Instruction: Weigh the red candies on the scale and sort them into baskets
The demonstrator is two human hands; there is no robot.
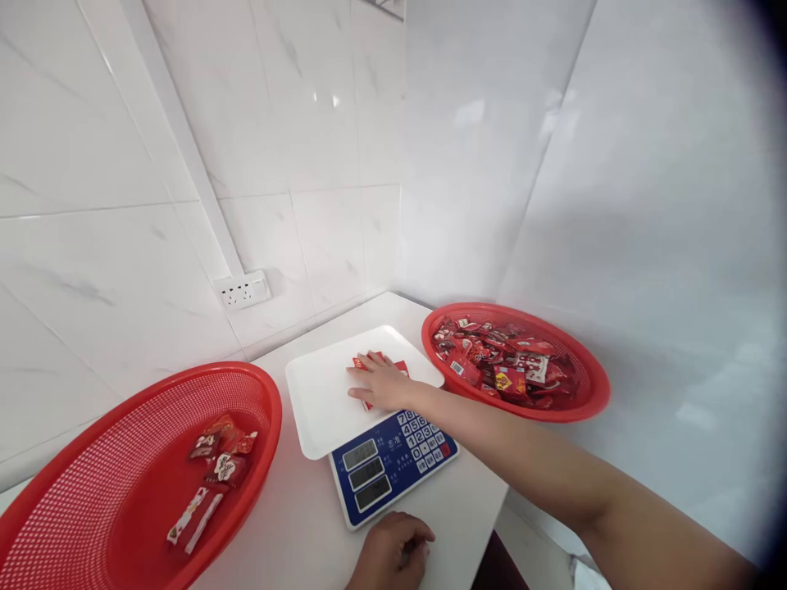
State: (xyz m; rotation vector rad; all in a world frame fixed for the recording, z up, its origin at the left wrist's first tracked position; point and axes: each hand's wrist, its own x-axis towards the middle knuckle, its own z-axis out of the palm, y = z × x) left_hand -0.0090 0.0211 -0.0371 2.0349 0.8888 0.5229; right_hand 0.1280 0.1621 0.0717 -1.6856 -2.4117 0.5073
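My right hand (382,383) lies with its fingers spread over small red packets (401,367) on the white tray (325,385) of a scale. Most of the packets are hidden under the palm. Below the tray shows the scale's blue panel (399,459), with number keys and several display windows. My left hand (397,551) rests near the front of the scale, fingers curled in, and I see nothing held in it.
On the left stands a red mesh basket (261,381) with several wrapped snacks (227,467) inside. Another red basket (593,373), at the right, holds a heap of red packets (510,369). A wall socket (243,289) sits above the white table (288,524). Walls close off the back.
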